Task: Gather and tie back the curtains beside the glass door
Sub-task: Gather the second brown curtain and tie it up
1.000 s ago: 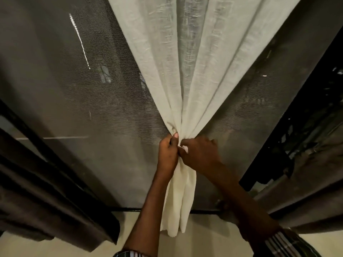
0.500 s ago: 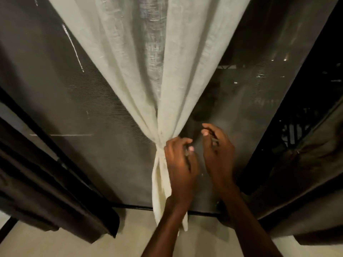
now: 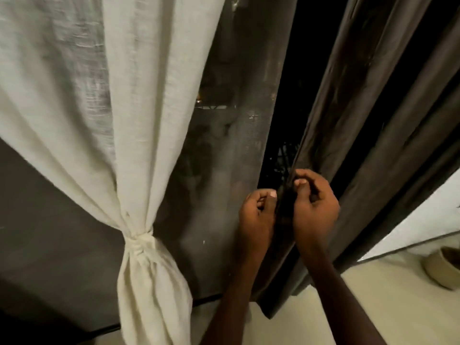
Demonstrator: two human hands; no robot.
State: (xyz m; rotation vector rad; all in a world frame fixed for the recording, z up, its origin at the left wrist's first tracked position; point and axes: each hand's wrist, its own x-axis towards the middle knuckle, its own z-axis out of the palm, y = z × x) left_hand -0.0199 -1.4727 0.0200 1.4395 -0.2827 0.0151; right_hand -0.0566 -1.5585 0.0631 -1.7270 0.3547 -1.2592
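Both forearms enter from the bottom edge, elbows cut off. Left hand (image 3: 257, 216) and right hand (image 3: 315, 207) sit side by side, nearly touching, both curled closed around the leading edge of the dark grey-brown heavy curtain (image 3: 368, 135). Thumbnails face up; the fingers wrap behind the fold, so how much cloth each one holds can't be made out.

That dark curtain hangs in long folds on the right. Its top is cut off by the frame and its bottom corner reaches the pale floor (image 3: 368, 302) just below the wrists.

Far right on the floor: a beige round bowl-like pot (image 3: 440, 267), partly cut off, contents unclear.

Left: the cream sheer linen-weave curtain (image 3: 119, 100) is already gathered and cinched by a knot of its own cream cloth (image 3: 140, 241), with the tail flaring below and running out of frame at the bottom.

Behind both: the dark mesh-screened glass door (image 3: 231, 145). Its black bottom frame is visible low left. Beyond the glass it's mostly black, just a few faint lights and blurry shapes, not identifiable.
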